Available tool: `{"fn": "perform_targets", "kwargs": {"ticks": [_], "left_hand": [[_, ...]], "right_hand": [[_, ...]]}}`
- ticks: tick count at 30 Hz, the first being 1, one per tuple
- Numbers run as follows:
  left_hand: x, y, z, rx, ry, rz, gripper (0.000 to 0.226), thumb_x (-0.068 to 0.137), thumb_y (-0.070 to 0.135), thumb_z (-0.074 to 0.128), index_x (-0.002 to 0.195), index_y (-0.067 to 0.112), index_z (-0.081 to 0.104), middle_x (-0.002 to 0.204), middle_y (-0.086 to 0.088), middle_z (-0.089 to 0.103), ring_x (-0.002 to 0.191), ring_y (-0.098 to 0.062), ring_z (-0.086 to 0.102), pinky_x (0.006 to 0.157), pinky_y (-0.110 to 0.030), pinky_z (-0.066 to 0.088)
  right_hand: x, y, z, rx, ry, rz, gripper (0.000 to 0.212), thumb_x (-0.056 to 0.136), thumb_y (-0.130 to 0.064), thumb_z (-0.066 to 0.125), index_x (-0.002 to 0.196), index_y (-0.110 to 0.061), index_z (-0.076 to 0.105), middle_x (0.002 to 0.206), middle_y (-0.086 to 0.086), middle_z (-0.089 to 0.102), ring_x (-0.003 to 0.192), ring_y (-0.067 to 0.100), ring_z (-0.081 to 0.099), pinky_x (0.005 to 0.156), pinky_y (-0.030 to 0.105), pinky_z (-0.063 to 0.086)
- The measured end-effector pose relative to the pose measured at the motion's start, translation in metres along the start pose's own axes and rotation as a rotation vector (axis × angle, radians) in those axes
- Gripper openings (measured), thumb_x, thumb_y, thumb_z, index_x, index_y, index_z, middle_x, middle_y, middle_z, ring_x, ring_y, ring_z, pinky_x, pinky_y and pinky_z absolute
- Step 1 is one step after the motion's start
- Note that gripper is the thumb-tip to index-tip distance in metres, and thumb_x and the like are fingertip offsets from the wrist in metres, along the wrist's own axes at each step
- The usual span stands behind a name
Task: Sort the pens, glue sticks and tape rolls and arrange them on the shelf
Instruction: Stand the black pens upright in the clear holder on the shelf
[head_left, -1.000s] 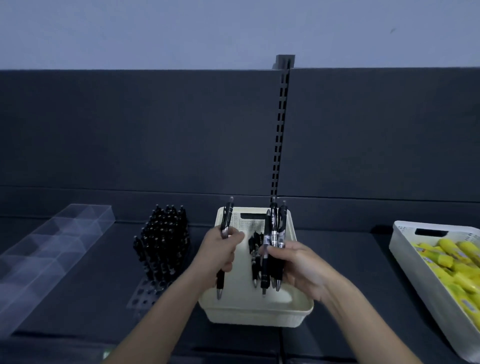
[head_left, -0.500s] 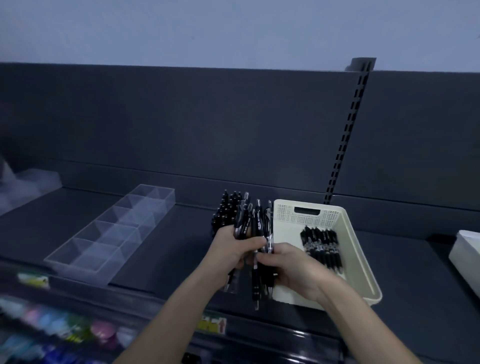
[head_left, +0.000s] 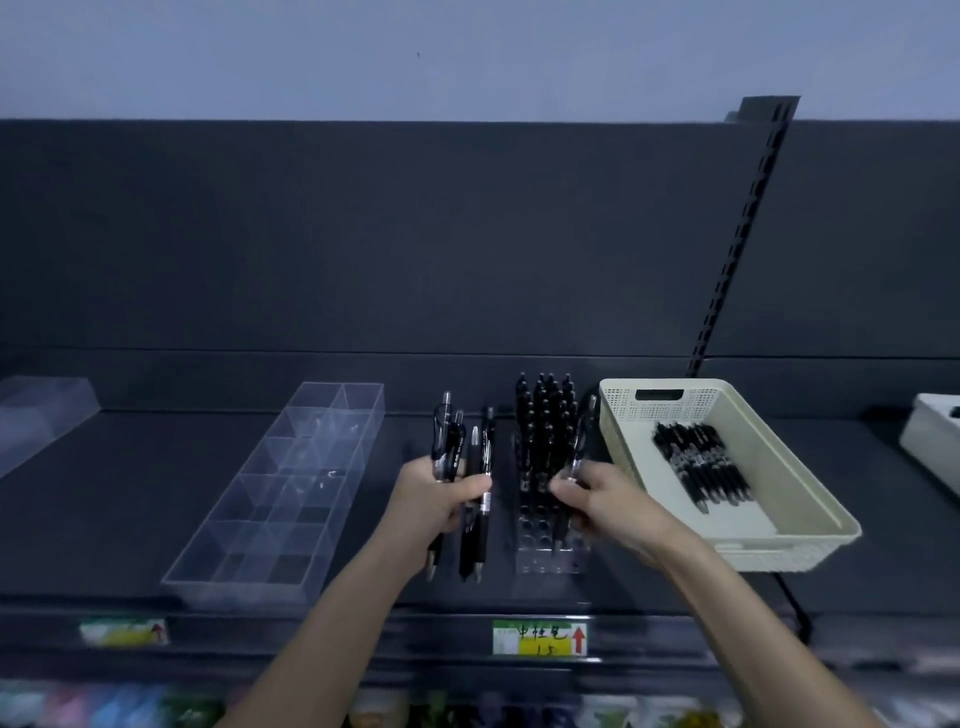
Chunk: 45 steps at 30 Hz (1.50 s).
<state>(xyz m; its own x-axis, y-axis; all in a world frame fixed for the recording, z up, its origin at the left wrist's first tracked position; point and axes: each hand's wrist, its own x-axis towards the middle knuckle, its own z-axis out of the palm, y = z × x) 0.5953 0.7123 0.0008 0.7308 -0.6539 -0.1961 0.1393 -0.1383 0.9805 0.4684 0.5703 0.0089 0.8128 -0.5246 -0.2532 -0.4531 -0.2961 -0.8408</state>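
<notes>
Where the shelf edge runs nearest, price tag (head_left: 540, 637): yellow and green, handwritten, red arrow pointing up; blurred goods on the tier below, not identifiable.
Pen stand (head_left: 545, 556): clear block with holes, set on the shelf (head_left: 130, 493) towards its front; far rows filled with upright black pens (head_left: 545, 415), near rows open.
Left hand (head_left: 436, 499): fingers curled tight round a bundle of pens (head_left: 485, 457), roughly five, black, upright, tips down, held just left of the stand.
Right hand (head_left: 602, 499): thumb and fingers pinch a single pen (head_left: 582, 439) at the stand's right edge; judged the next one to go in.
Divided tray (head_left: 239, 590): clear, compartmented, left of the stand; no stock seen in it.
Basket (head_left: 779, 553): cream, perforated, right of the stand; a row of black pens (head_left: 701, 462) lies inside, not yet racked.
Second basket (head_left: 930, 441): far right, cut off by the frame; contents unclear.
Clear box (head_left: 41, 410): far left, against the back panel.
Glue sticks, tape rolls: none in view.
Progress: judged under halfway; pens partly racked, the handful and the basket lot to go, the other two kinds apparently not begun.
</notes>
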Motion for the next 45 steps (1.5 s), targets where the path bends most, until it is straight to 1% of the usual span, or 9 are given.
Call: {"fn": "perform_targets", "kwargs": {"ticks": [3, 8, 11, 15, 20, 25, 33, 40, 45], "left_hand": [[0.003, -0.006, -0.006, -0.009, 0.005, -0.008, 0.024, 0.079, 0.004, 0.070, 0.070, 0.012, 0.049, 0.052, 0.006, 0.048, 0.036, 0.000, 0.043, 0.036, -0.014, 0.034], [0.001, -0.015, -0.005, -0.026, 0.004, -0.039, 0.021, 0.078, 0.001, 0.070, 0.073, 0.008, 0.051, 0.045, 0.008, 0.049, 0.032, 0.000, 0.044, 0.034, -0.013, 0.034], [0.002, -0.018, -0.004, -0.028, 0.006, -0.040, 0.024, 0.077, 0.001, 0.070, 0.069, 0.009, 0.050, 0.042, 0.010, 0.048, 0.032, 0.000, 0.043, 0.034, -0.013, 0.034], [0.003, -0.020, -0.006, -0.043, 0.021, -0.033, 0.025, 0.077, 0.000, 0.071, 0.067, 0.010, 0.050, 0.042, 0.009, 0.047, 0.033, -0.001, 0.041, 0.034, -0.015, 0.032], [0.002, -0.024, -0.011, -0.051, 0.021, -0.024, 0.027, 0.078, -0.002, 0.069, 0.064, 0.012, 0.050, 0.039, 0.011, 0.048, 0.033, 0.000, 0.041, 0.035, -0.013, 0.032], [0.004, -0.028, -0.013, -0.047, 0.035, -0.023, 0.029, 0.077, 0.000, 0.071, 0.063, 0.015, 0.050, 0.041, 0.013, 0.048, 0.034, 0.000, 0.041, 0.036, -0.014, 0.032], [0.004, -0.030, -0.007, -0.068, 0.030, -0.035, 0.029, 0.077, -0.002, 0.069, 0.064, 0.014, 0.050, 0.041, 0.013, 0.048, 0.034, 0.001, 0.042, 0.035, -0.014, 0.032], [0.004, -0.029, -0.006, -0.065, 0.030, -0.031, 0.029, 0.077, -0.001, 0.070, 0.063, 0.014, 0.050, 0.040, 0.012, 0.049, 0.034, 0.001, 0.042, 0.035, -0.014, 0.032], [0.003, -0.028, -0.006, -0.069, 0.021, -0.036, 0.030, 0.077, -0.001, 0.069, 0.062, 0.014, 0.049, 0.038, 0.012, 0.048, 0.033, 0.001, 0.043, 0.035, -0.013, 0.033]], "right_hand": [[0.010, 0.003, 0.004, -0.269, 0.205, -0.070, 0.010, 0.092, -0.017, 0.056, 0.096, -0.009, 0.058, 0.086, 0.003, 0.058, 0.079, 0.015, 0.053, 0.062, 0.025, 0.035], [0.015, 0.006, 0.024, -0.316, 0.396, -0.115, 0.021, 0.092, -0.022, 0.056, 0.100, -0.003, 0.060, 0.087, 0.005, 0.061, 0.082, 0.018, 0.057, 0.068, 0.024, 0.039], [0.022, 0.008, 0.034, -0.375, 0.388, -0.126, 0.022, 0.094, -0.026, 0.052, 0.093, -0.004, 0.055, 0.092, 0.013, 0.066, 0.085, 0.025, 0.062, 0.073, 0.030, 0.046], [0.032, 0.006, 0.044, -0.497, 0.366, -0.143, 0.020, 0.097, -0.024, 0.046, 0.083, -0.010, 0.042, 0.090, 0.015, 0.065, 0.083, 0.029, 0.063, 0.063, 0.029, 0.041], [0.037, 0.017, 0.056, -0.511, 0.316, -0.056, 0.022, 0.097, -0.021, 0.046, 0.100, -0.001, 0.055, 0.101, 0.016, 0.065, 0.093, 0.030, 0.063, 0.068, 0.028, 0.042], [0.039, 0.022, 0.060, -0.510, 0.355, -0.055, 0.018, 0.096, -0.025, 0.047, 0.091, -0.009, 0.052, 0.106, 0.014, 0.062, 0.096, 0.030, 0.061, 0.068, 0.026, 0.039], [0.039, 0.020, 0.061, -0.677, 0.336, -0.042, 0.025, 0.097, -0.017, 0.044, 0.110, 0.001, 0.055, 0.114, 0.017, 0.059, 0.102, 0.032, 0.060, 0.075, 0.031, 0.044], [0.046, 0.019, 0.062, -0.697, 0.279, -0.019, 0.019, 0.093, -0.008, 0.048, 0.108, 0.002, 0.055, 0.112, 0.019, 0.061, 0.102, 0.035, 0.061, 0.070, 0.031, 0.041], [0.044, 0.023, 0.061, -0.629, 0.312, -0.032, 0.022, 0.096, -0.016, 0.046, 0.104, 0.001, 0.057, 0.110, 0.017, 0.061, 0.098, 0.033, 0.061, 0.072, 0.031, 0.042]]}}
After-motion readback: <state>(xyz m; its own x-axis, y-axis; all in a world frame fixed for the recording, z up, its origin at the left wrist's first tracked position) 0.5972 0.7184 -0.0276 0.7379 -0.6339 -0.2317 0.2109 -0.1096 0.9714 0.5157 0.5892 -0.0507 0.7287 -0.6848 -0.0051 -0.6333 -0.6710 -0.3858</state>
